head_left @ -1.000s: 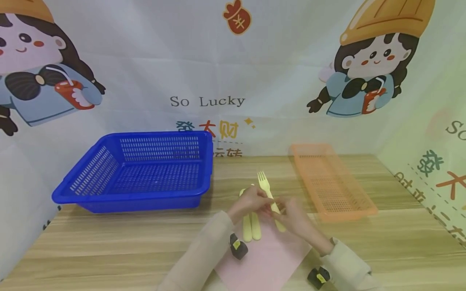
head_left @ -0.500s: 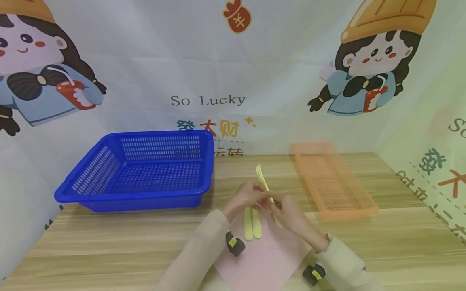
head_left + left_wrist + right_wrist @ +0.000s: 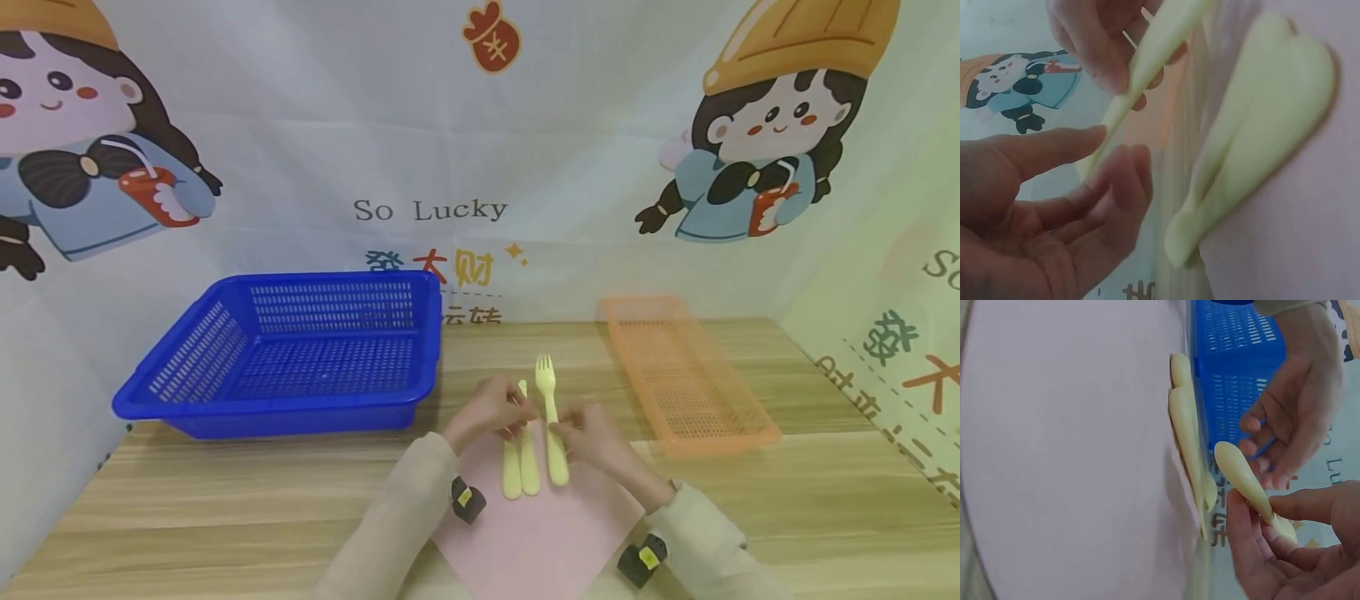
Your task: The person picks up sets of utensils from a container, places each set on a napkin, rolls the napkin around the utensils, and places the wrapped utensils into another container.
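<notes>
My right hand (image 3: 596, 437) pinches a pale yellow fork (image 3: 551, 408) by its handle between thumb and fingers, tines pointing away from me. To the left of the fork is my left hand (image 3: 487, 408); its fingers are loosely bent and a gap separates them from the fork in the right wrist view. Two more pale yellow utensils (image 3: 1272, 106) lie side by side on a pink sheet (image 3: 543, 542), handles toward me. Their far ends are partly covered by the left hand in the head view. The fork is held above the sheet, as the right wrist view (image 3: 1244, 478) shows.
A blue perforated basket (image 3: 273, 407) stands at the left back. On the right is a shallow orange basket (image 3: 630, 367). Both rest on a wood-grain table (image 3: 225, 508), backed by a printed cloth (image 3: 570, 167).
The left hand has come off the fork and shifted left. In the right hand, the fork has swung from leaning left to nearly straight ahead.
</notes>
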The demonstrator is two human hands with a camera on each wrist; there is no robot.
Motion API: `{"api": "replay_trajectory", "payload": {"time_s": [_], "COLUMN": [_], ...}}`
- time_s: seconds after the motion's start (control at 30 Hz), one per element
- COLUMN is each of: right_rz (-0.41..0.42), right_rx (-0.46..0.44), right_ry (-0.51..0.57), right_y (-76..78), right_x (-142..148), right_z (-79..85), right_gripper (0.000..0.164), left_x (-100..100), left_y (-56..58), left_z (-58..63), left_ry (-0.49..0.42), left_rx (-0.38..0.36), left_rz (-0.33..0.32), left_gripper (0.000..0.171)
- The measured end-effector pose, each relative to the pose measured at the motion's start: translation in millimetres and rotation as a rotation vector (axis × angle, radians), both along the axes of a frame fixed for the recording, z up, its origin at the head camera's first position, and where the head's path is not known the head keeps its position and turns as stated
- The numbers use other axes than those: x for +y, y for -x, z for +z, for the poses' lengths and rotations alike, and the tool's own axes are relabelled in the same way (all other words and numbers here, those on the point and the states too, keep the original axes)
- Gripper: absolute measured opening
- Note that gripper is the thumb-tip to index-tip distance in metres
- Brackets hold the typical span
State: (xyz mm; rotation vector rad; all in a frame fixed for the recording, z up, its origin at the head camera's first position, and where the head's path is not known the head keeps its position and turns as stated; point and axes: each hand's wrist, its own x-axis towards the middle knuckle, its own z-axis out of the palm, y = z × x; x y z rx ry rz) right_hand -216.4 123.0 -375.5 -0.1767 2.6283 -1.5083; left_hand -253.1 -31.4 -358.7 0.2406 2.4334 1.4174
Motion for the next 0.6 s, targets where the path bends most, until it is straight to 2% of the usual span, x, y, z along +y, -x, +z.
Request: {"api": "replay_trajectory", "payload": {"time_s": [0.17, 0.3, 0.4, 0.6], "right_rz": [-0.002, 0.018, 0.017, 0.007], "right_rx": [-0.039, -0.061, -0.086, -0.093], "right_ry": [-0.092, -0.178, -0.199, -0.229], "right_y": [5.9, 9.5, 11.5, 15.3], "right_x": [0, -2, -5, -10], "right_z": [-5.8, -8.8, -10.1, -11.5], "right_gripper": [0.010, 0.010, 0.011, 0.013], "left_x": [-3, 1, 3, 6], "left_y": [-2.8, -5.3, -7.1, -9.8], "left_z": [-5.5, -9.4, -11.5, -13.3], "left_ry": [0.274, 0.444, 0.467, 0.428], "left_rx": [0.126, 0.162, 0.134, 0.125], "left_rz": [-0.142, -0.209, -0.212, -0.209], "left_gripper": [0.016, 0.019, 0.019, 0.019]}}
